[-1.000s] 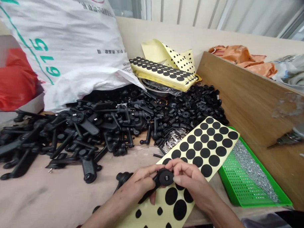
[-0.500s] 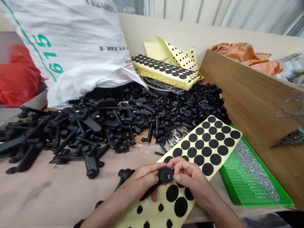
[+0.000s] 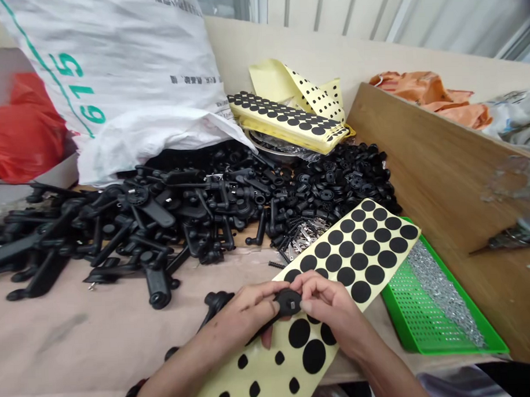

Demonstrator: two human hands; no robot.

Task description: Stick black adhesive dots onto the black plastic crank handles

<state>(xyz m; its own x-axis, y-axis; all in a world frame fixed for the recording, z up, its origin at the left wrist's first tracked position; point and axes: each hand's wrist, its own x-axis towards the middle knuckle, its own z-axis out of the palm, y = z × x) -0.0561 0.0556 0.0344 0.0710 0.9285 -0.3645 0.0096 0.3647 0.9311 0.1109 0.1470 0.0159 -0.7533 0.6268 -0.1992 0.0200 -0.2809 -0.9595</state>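
Observation:
My left hand [image 3: 255,309] is closed around a black plastic crank handle [image 3: 289,302], its round flat end turned up with a small light slot showing. The fingertips of my right hand [image 3: 323,298] are pressed together on the right rim of that round end. Whether they pinch a sticker too is hidden. Under both hands lies a yellow sticker sheet [image 3: 376,293] with rows of black round dots. Its near part is partly peeled, with small black leftovers. Another black crank part [image 3: 216,304] rests just left of my left wrist.
A heap of black crank handles [image 3: 159,277] spreads across the table behind my hands, with round black caps [image 3: 346,178] at its right. A green basket [image 3: 426,337] of small metal pieces stands right. Behind are a white sack [image 3: 134,70], stacked sticker sheets [image 3: 288,128] and a wooden board [image 3: 429,175].
The round end of the crank handle has tilted slightly between my fingers. Both hands keep their grip, and the view has shifted a little.

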